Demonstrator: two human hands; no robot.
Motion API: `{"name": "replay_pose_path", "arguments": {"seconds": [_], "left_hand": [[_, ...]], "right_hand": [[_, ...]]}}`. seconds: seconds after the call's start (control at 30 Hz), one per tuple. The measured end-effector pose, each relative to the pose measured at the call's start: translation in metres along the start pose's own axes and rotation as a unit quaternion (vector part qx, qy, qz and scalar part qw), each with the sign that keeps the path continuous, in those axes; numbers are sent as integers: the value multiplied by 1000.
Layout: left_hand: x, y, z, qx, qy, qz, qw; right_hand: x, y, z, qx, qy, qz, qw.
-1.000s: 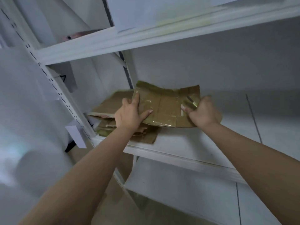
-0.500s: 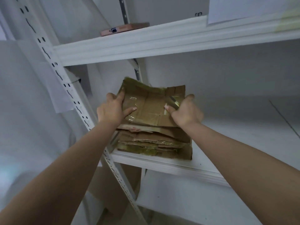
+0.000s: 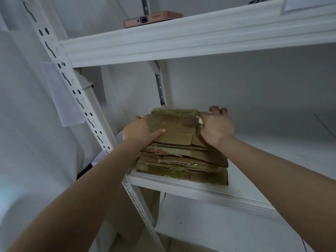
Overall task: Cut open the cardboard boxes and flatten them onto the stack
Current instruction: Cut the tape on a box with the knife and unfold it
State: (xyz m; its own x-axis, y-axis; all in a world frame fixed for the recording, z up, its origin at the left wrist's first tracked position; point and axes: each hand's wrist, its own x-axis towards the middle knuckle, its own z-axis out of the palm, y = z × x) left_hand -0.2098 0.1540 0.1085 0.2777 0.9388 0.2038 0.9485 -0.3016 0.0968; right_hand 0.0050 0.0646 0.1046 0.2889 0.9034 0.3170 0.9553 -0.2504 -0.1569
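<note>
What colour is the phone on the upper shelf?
Pinkish; the phone shows in the head view.

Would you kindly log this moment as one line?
phase: stacking | left hand: grips top cardboard | right hand: grips it | stack: on shelf

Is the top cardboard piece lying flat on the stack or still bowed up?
Flat. The top cardboard piece lies level on the stack, with the left hand and right hand gripping its sides.
</note>
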Motion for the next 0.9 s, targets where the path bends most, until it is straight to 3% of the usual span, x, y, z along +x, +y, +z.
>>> {"name": "replay_pose_path", "arguments": {"seconds": [0.1, 0.23, 0.37, 0.47, 0.77, 0.9], "left_hand": [[7, 9, 0, 5, -30, 30, 999], [12, 32, 9, 49, -19, 129, 990], [1, 19, 65, 36, -145, 103, 983], [-5, 12, 91, 24, -111, 96, 989], [16, 3, 93, -1, -124, 101, 987], [6, 5, 105, -7, -91, 97, 991]], "right_hand": [[2, 0, 25, -16, -102, -43, 994], [2, 2, 44, 8, -139, -52, 989], [-7, 11, 64, 34, -191, -56, 979], [-14, 12, 80, 16, -175, -63, 982], [16, 3, 75, 38, -144, -70, 986], [2, 3, 92, 14, -144, -55, 988]]}}
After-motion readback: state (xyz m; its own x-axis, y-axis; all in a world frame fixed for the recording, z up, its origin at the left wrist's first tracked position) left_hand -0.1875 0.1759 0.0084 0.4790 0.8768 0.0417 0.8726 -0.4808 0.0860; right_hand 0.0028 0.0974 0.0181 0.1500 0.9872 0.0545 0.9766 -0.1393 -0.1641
